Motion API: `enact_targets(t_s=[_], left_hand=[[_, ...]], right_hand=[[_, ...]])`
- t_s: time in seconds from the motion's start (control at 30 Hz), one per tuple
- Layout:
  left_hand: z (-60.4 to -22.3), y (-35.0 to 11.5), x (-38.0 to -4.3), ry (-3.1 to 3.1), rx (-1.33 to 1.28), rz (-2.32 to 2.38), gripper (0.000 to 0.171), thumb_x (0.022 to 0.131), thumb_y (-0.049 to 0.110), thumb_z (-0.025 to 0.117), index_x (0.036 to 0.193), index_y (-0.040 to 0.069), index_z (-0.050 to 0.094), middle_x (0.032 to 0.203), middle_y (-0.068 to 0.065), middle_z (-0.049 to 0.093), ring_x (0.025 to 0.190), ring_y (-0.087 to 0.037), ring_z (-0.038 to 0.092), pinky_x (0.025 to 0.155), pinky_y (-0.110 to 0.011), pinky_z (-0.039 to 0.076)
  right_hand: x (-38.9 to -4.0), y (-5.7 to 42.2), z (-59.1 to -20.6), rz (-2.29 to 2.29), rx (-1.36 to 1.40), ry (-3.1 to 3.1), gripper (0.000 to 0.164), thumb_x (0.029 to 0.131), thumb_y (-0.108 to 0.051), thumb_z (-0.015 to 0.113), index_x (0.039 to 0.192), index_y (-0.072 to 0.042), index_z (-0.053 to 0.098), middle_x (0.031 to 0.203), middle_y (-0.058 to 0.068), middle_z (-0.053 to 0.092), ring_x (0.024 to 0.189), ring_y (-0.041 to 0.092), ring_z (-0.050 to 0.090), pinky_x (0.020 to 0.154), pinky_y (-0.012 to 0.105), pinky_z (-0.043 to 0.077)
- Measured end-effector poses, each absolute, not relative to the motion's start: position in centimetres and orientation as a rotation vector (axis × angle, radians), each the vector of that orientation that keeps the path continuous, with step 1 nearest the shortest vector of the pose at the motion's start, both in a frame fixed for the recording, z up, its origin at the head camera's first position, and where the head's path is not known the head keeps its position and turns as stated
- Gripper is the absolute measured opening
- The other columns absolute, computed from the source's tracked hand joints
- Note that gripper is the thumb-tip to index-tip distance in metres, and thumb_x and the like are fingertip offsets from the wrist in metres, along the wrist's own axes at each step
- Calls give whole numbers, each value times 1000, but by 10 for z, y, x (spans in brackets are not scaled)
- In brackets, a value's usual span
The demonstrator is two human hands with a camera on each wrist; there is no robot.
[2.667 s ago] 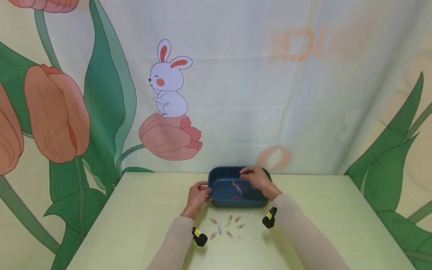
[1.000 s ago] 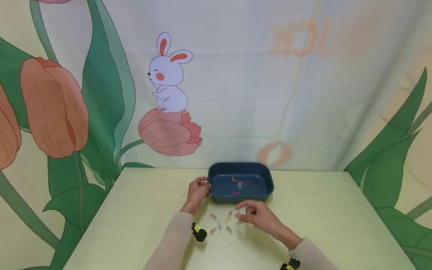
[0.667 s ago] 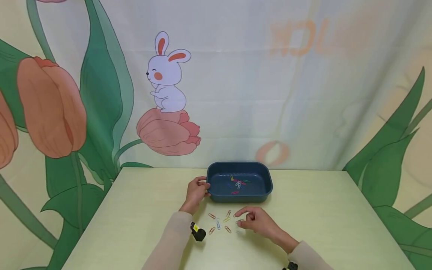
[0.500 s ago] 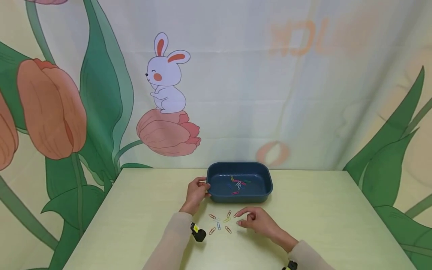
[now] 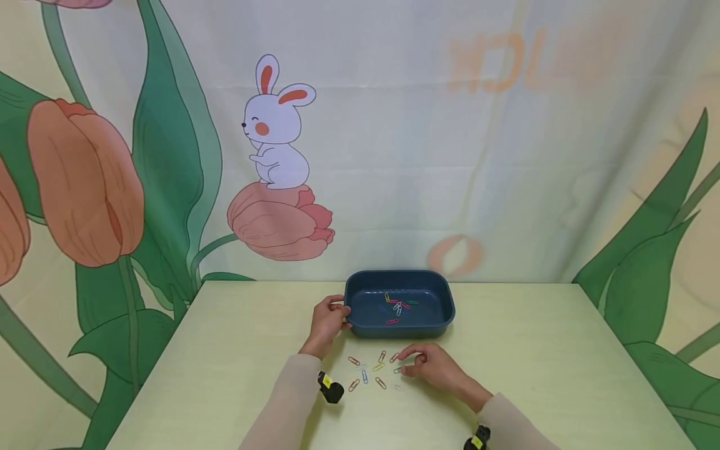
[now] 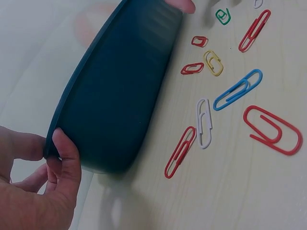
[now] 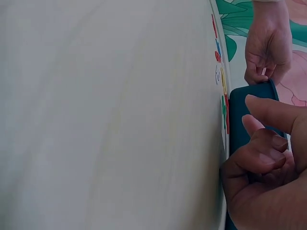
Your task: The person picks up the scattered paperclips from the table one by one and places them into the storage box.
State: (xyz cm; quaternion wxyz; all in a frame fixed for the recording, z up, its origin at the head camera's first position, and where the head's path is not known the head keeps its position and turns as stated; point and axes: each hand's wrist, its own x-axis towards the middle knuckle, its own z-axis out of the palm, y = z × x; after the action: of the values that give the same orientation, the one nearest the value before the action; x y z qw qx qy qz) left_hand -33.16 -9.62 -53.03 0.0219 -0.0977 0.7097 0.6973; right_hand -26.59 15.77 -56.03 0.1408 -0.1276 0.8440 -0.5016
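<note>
My left hand (image 5: 326,322) grips the left end of a dark blue plastic bin (image 5: 402,332), thumb and fingers pinching its rim in the left wrist view. Several coloured paper clips lie inside, among them a yellow one (image 5: 387,297). Low over the table in front of the bin, my right hand (image 5: 439,367) has its index finger extended and its thumb apart, with nothing held between them; the other fingers are curled. Its tips are right at a green paper clip (image 5: 397,370) and a red paper clip (image 5: 395,357).
More loose clips are spread on the pale table (image 5: 253,350): a blue paper clip (image 6: 237,90), a white paper clip (image 6: 204,123), a yellow paper clip (image 6: 213,63) and several red ones. Behind the table hangs a printed curtain (image 5: 382,156) with a rabbit and tulips.
The right hand has come from over the bin down to the loose clips, then shifted slightly right, uncovering the red and green clips. The left hand keeps its hold on the bin.
</note>
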Motion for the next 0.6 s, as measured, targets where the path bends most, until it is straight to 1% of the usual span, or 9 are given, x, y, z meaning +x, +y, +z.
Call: enact_targets(t_s=[0.03,0.27,0.47,0.6], left_hand=[[-530,-96,-332,2199,-305,2159,37,95,5,57,132,-1,54,90,-6,52,66,-15,57,67,-30,58],[-530,-96,-331,2201,-301,2162,38,95,5,57,132,-1,53,92,-6,53,70,-16,57,76,-41,59],[-532,-96,-331,2200,-297,2163,37,95,5,57,131,-1,54,91,-7,53,68,-15,57,73,-38,60],[-532,-97,-332,2200,-298,2161,37,95,6,57,132,0,54,92,-7,54,70,-16,58,77,-41,59]], right_hand=[[-267,158,-561,-1447,-362,2436,23,80,-12,79,102,-7,74,56,-6,40,51,8,34,47,18,27],[-270,156,-562,-1411,-319,2457,20,77,-10,80,96,-11,75,56,-6,42,52,7,36,49,19,30],[-273,156,-564,-1373,-303,2484,18,74,-10,81,91,-13,76,55,-6,43,51,9,36,47,20,28],[-275,155,-565,-1345,-307,2523,16,73,-8,81,88,-13,76,53,-7,42,49,8,35,45,20,27]])
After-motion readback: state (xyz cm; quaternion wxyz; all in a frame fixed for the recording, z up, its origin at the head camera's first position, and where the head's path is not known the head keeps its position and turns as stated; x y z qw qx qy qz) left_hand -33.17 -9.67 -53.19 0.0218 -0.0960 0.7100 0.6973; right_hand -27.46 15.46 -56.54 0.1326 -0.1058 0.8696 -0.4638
